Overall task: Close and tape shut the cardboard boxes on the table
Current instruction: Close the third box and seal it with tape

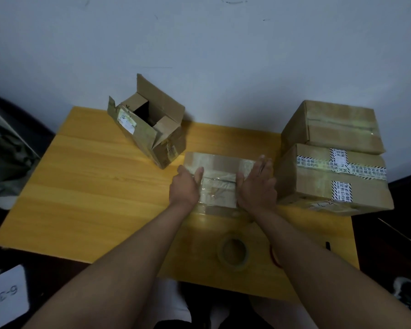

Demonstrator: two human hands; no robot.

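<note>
A small flat cardboard box point(220, 184), closed and covered with clear tape, lies at the middle of the yellow table point(81, 186). My left hand point(185, 187) lies against its left side, thumb on top. My right hand point(256, 186) presses flat on its right side with straight fingers. A roll of clear tape point(233, 254) lies flat on the table near me, between my forearms. An open box point(150, 127) with raised flaps stands at the back left.
Two closed, taped boxes are stacked at the right: a larger one point(335, 179) with printed striped tape below, a plain one point(332, 127) on top. A white card marked 6-3 point(7, 295) lies on the dark floor at the lower left. A grey wall rises behind the table.
</note>
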